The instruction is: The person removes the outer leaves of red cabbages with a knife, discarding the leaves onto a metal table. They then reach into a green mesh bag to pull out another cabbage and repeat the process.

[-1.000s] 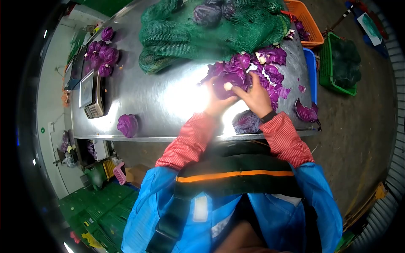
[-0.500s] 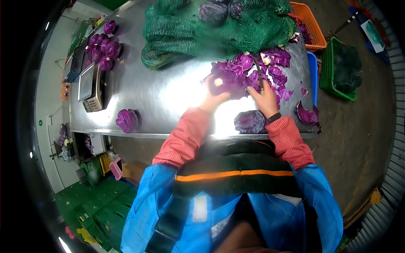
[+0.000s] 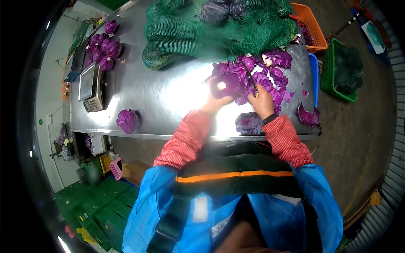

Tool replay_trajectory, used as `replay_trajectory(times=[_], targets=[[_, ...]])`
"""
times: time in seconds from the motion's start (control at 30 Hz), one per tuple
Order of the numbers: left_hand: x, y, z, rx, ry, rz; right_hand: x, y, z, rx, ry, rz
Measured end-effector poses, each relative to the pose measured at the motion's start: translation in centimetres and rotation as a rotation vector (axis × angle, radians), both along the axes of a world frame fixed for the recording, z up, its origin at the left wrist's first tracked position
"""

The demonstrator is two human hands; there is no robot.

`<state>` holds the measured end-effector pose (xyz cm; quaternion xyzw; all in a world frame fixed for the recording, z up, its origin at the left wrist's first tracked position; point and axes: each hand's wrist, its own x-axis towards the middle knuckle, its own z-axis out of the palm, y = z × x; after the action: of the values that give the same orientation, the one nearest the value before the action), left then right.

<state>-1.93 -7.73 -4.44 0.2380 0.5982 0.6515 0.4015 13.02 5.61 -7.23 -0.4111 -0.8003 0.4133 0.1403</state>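
Note:
My left hand [image 3: 214, 101] is closed around a red cabbage [image 3: 231, 84] whose pale cut stem faces up; glare blurs the fingers. In my right hand [image 3: 263, 102] is a knife [image 3: 250, 77], its dark blade slanting up and left beside the cabbage. Loose purple leaves [image 3: 276, 76] lie heaped beyond and to the right of both hands. Close to my right wrist, a duller, bluish red cabbage [image 3: 249, 123] rests near the table's front edge. A single curled leaf [image 3: 309, 116] sits at the right corner.
A green mesh sack [image 3: 181, 33] with cabbages covers the back of the metal table [image 3: 156, 97]. On the left are a scale [image 3: 93, 90], one cabbage [image 3: 127, 121] and several more [image 3: 110, 48]. An orange basket [image 3: 322, 38], a blue bin [image 3: 313, 76] and a green crate [image 3: 327, 76] stand right.
The knife has tilted from nearly upright to leaning left toward the held cabbage. My right hand has turned and drawn slightly back from the cabbage. My left hand has barely moved.

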Motion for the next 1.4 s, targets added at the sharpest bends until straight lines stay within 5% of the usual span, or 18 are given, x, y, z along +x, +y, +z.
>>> replay_trajectory(times=[0.17,0.37,0.5,0.63,0.77,0.9,1.0,1.4], targets=[[0.5,0.9,1.8,-0.043,0.158,0.021,0.5,0.8,-1.0,0.115,-0.126,0.002],[-0.7,1.1,0.0,-0.216,0.868,-0.046,0.7,0.8,-0.7,0.274,-0.084,0.066],[-1.4,-1.1,0.8,-0.035,0.084,-0.044,1.5,3.4,-1.5,0.361,-0.206,0.043],[-0.3,-1.5,2.1,-0.033,0.002,-0.038,-0.4,2.3,4.3,0.335,-0.035,0.098],[0.3,-1.0,0.7,-0.052,0.310,0.016,-4.0,1.0,6.7,-0.002,-0.147,0.138],[0.7,-1.1,-0.2,-0.059,0.505,0.066,-4.5,2.9,3.7,-0.078,-0.199,0.208],[1.0,-1.1,-0.6,-0.063,0.567,0.092,-4.4,3.0,3.2,-0.445,0.054,0.182],[0.7,-1.0,0.2,-0.071,0.517,0.064,-2.8,1.5,2.0,-0.045,-0.079,0.263]])
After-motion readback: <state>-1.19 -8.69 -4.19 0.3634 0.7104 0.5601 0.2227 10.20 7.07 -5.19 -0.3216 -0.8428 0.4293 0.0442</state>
